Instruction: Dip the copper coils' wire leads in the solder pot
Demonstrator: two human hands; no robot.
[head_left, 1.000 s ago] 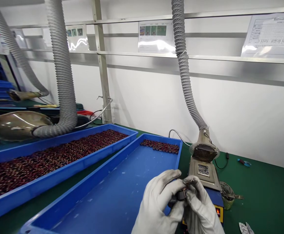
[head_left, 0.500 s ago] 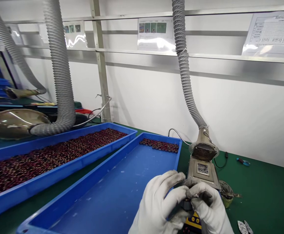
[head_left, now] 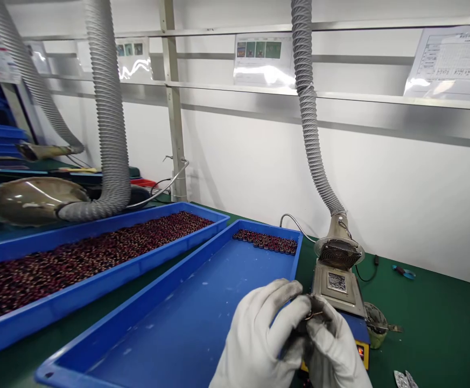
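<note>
Both my hands wear soiled white gloves and meet at the bottom centre. My left hand [head_left: 259, 337] curls its fingers round a small dark wound part [head_left: 308, 319] with thin wire leads. My right hand [head_left: 334, 347] pinches the same part from the right. They hover over the near right corner of a long blue tray [head_left: 186, 323], just in front of a small solder pot [head_left: 337, 284]. A short row of dark red coils [head_left: 266, 241] lies at that tray's far end.
A second blue tray [head_left: 97, 258] full of dark red coils lies at left. Grey fume hoses [head_left: 109, 108] hang down, one ending at a fan hood [head_left: 338, 250] over the solder pot. A small tin [head_left: 374, 318] and blue cutters [head_left: 403, 271] sit on the green mat.
My hands lifted slightly and turned the small part between the fingertips; the view shifted a little to the left and up.
</note>
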